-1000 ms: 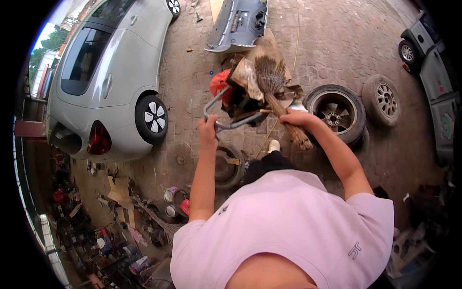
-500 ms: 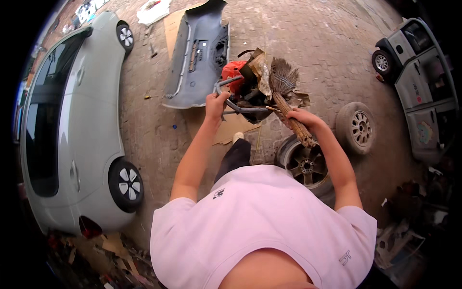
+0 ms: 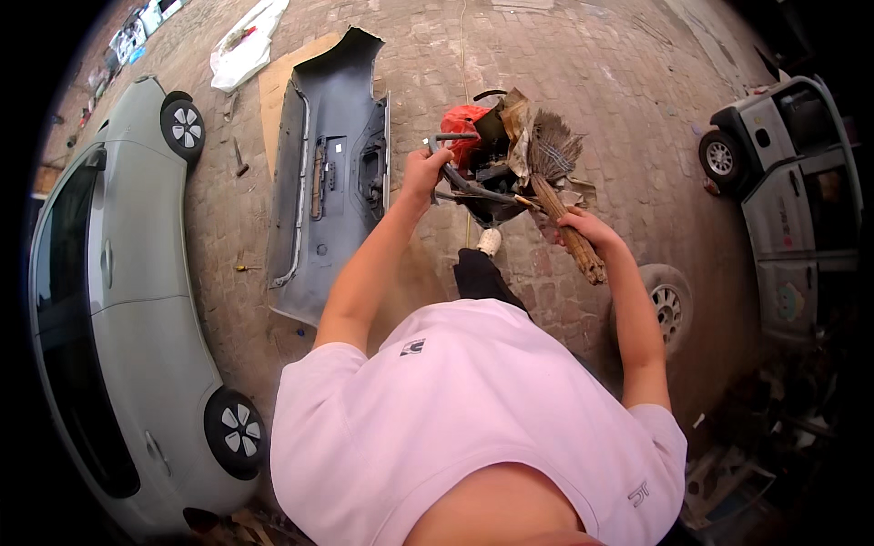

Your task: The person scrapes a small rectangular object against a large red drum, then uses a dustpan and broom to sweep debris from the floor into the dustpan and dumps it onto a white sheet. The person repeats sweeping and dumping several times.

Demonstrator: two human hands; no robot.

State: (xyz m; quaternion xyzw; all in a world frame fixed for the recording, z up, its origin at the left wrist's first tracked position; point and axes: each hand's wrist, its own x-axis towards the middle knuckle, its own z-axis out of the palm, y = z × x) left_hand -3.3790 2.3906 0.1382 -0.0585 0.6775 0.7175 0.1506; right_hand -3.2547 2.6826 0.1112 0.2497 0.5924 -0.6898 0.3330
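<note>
My left hand (image 3: 424,173) is closed round a bent grey tube handle (image 3: 455,137) that runs along a dark scoop-like holder (image 3: 496,213) of rubbish. In it sit a red plastic bag (image 3: 462,122), a torn brown scrap (image 3: 515,136) and dark pieces. How the tube joins the holder is hard to make out. My right hand (image 3: 592,230) grips the thick bound handle of a worn twig broom (image 3: 550,188). The broom's fanned bristles point away from me and lie against the rubbish. Both hands are held out in front of my body, above the paving.
A grey car bumper (image 3: 337,200) lies on cardboard (image 3: 273,86) to the left, beside a pale car (image 3: 137,237). A hammer (image 3: 239,157) rests between them. At right are a loose wheel (image 3: 669,309) and a grey vehicle (image 3: 792,200). A white sheet (image 3: 250,41) lies far left.
I have stepped forward and turned a little; the bumper and pale car shift left and nearer in view. The wheel near my right arm has slipped mostly out of sight. Both holds stay the same.
</note>
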